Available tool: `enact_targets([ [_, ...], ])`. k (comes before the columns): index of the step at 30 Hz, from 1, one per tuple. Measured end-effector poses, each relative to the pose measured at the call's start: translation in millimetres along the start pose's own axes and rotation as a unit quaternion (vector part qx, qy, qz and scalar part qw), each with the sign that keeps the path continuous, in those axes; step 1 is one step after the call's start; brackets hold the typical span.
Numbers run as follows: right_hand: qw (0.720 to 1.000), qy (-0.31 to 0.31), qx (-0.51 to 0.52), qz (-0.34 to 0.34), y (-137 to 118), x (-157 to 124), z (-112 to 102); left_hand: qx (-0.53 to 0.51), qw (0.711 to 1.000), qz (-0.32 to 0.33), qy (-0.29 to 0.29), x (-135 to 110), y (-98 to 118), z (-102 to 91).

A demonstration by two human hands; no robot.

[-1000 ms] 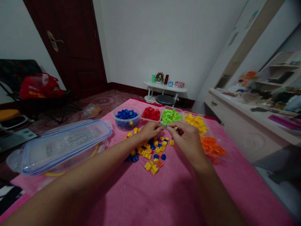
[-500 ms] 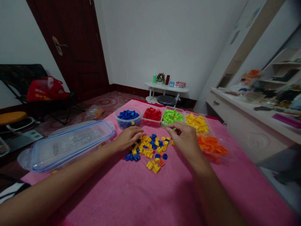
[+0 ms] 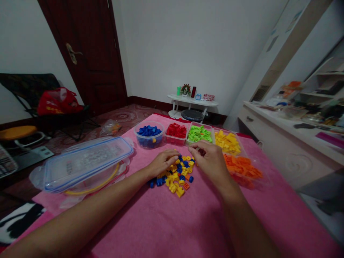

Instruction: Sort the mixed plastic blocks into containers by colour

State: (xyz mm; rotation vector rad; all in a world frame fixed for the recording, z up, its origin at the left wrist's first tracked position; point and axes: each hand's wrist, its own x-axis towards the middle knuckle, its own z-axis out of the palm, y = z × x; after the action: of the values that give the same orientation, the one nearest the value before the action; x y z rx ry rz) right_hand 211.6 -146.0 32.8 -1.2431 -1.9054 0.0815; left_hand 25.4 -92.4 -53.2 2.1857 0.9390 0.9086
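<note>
A loose pile of small toy building bricks (image 3: 174, 177), mostly yellow and blue with a few orange, lies on the pink cloth. My left hand (image 3: 163, 162) rests over the pile's left side, fingers stretched out and touching the bricks. At the pile's right edge is my right hand (image 3: 211, 157), its thumb and fingers curled together; something dark reddish shows between them, too unclear to name. Behind the hands stand clear tubs of blue bricks (image 3: 149, 132), red bricks (image 3: 176, 131), green bricks (image 3: 199, 134) and yellow bricks (image 3: 227, 142). Orange bricks (image 3: 243, 166) fill another tub beside my right wrist.
Stacked clear lids with blue edging (image 3: 88, 163) lie at the table's left. Pink cloth (image 3: 150, 222) covers the table. Beyond it are a low white table (image 3: 192, 100), a chair holding a red bag (image 3: 59, 102), and a white cabinet (image 3: 282, 139) on the right.
My left hand has slid right, over the pile, and the bricks on the left are pushed closer together. My right hand stays at nearly the same place. The view has shifted slightly.
</note>
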Motion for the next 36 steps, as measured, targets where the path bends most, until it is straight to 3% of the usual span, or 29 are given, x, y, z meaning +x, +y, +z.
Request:
enact_targets([
  [3,1.0,0.008,0.001,0.001,0.5,0.3,-1.1,-0.02,1.0,0.007,0.009,-7.6,17.2,-6.1],
  [7,1.0,0.027,0.009,0.005,1.7,1.6,-4.3,0.103,0.991,-0.061,0.052,-42.7,25.8,-26.4],
  [9,1.0,0.025,0.003,0.009,3.4,2.5,-6.6,0.172,0.981,-0.095,-0.002,-66.7,22.9,-34.2],
  [12,1.0,0.008,-0.018,0.02,7.3,3.4,-9.6,0.222,0.965,-0.097,-0.1,-95.6,14.8,-33.8],
  [15,0.999,-0.001,-0.022,0.029,10.6,3.4,-10.3,0.243,0.961,-0.083,-0.1,-102.2,10.2,-17.2],
  [21,0.999,-0.025,-0.011,0.024,11.1,1.8,-4.4,0.15,0.987,-0.052,-0.014,-59.8,20.7,24.4],
  [26,0.999,-0.042,-0.012,0.027,10.9,1.1,-2.3,0.036,0.998,-0.033,0.04,-21.9,32.7,32.1],
  [29,0.999,-0.041,-0.007,0.032,12.5,0.9,-3.2,0.014,0.995,-0.002,0.103,-3.9,39.6,17.8],
  [32,0.999,-0.034,-0.003,0.031,13.9,1.1,-3.6,0.07,0.981,0.012,0.183,14.5,39.1,-15.0],
  [34,0.999,-0.031,-0.006,0.027,13.9,1.6,-3.1,0.143,0.962,-0.02,0.233,27.7,32.3,-44.3],
  [36,0.999,-0.035,-0.011,0.028,13.0,2.1,-2.6,0.224,0.944,-0.071,0.233,41.0,22.0,-74.1],
])
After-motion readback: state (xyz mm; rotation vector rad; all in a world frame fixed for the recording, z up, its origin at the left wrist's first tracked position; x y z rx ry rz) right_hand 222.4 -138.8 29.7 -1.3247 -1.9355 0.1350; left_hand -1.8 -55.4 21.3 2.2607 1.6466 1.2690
